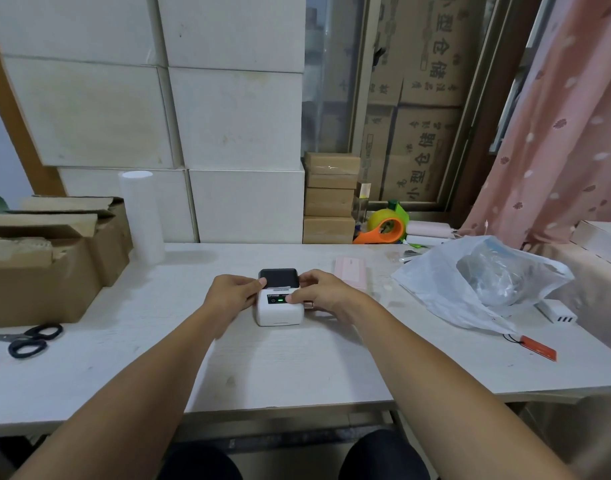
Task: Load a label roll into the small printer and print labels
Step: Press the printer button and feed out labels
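A small white printer (279, 311) with a dark lid (279, 277) sits on the white table (297, 362), its green light lit. My left hand (229, 296) grips the printer's left side, thumb on the lid's corner. My right hand (323, 292) holds the right side, with its thumb resting on the front panel near the green light. The lid looks closed. A pink packet (350, 271), possibly labels, lies just behind my right hand. No label roll is plainly visible.
Black scissors (32, 341) lie at the left by open cardboard boxes (47, 265). A white plastic bag (484, 282) and an orange tag (539, 348) sit at the right. An orange tape dispenser (383, 230) and stacked boxes stand behind.
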The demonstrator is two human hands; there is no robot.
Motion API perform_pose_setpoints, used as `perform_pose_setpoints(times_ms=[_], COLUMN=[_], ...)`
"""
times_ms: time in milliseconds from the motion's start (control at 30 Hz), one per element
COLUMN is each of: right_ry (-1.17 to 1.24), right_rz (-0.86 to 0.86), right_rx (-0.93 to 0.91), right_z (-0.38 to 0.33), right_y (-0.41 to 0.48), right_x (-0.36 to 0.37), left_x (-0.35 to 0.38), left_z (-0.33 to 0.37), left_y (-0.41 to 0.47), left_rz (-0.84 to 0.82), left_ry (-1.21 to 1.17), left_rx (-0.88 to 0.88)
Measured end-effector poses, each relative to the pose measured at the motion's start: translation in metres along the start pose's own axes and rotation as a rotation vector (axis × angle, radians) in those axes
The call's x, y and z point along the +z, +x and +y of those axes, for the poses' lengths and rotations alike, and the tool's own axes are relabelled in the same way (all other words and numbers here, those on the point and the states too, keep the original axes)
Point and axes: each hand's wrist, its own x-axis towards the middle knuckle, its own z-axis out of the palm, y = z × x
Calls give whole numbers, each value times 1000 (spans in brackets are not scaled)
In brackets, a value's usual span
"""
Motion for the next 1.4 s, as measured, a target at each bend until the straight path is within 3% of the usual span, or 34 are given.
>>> perform_pose_setpoints(times_ms=[367,800,1400], right_ry=[43,52,-1], right_rz=[-36,203,197], right_rx=[-10,12,-5], right_z=[1,-2,0], right_y=[-6,3,9], right_x=[-3,3,-1], left_x=[-2,-1,-1], left_z=[3,-2,-5], left_y=[3,5,7], left_rz=[-2,12,10], left_ry=[58,28,-21], left_rx=[5,5,-7])
